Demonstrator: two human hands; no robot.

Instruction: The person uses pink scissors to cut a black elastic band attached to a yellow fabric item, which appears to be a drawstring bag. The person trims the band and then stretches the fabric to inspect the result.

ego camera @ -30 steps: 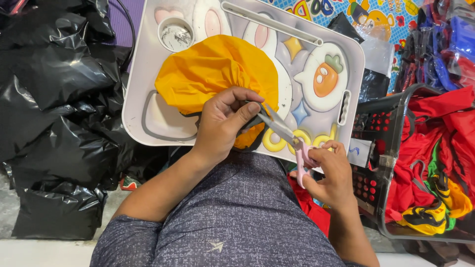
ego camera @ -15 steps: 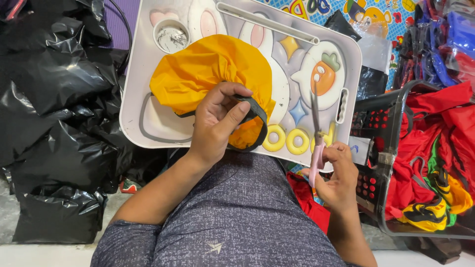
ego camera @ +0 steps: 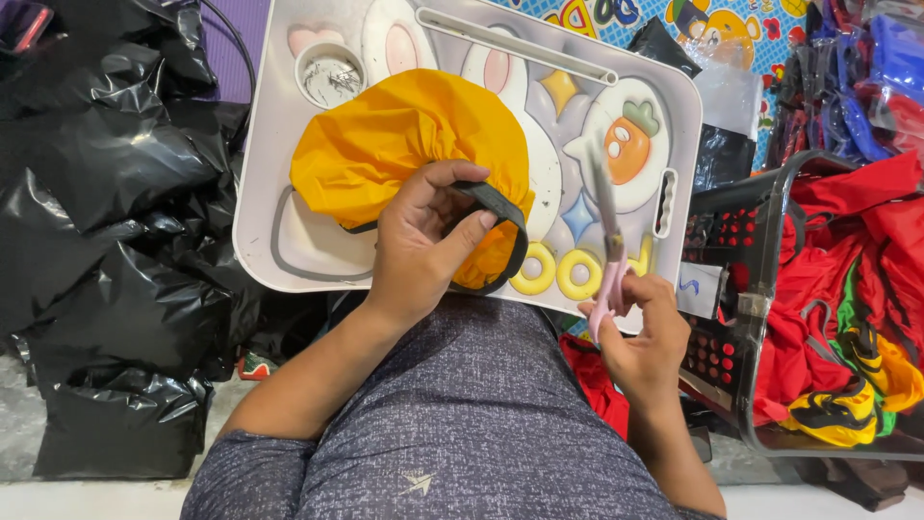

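On the white cartoon-printed lap tray (ego camera: 289, 144), the right hand (ego camera: 645, 337) has swung its pink-handled scissors (ego camera: 608, 250) clear and upright, while the left hand (ego camera: 423, 241) now pinches the black elastic edge (ego camera: 500, 207) of the orange cloth cover (ego camera: 404, 144).

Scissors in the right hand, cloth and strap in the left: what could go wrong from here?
1. The scissors in the right hand point up over the tray, close beside the left hand; a slip might nick its fingers.
2. The left hand pinches the black strap against the bunched yellow cloth; a cut there could catch the cloth too.
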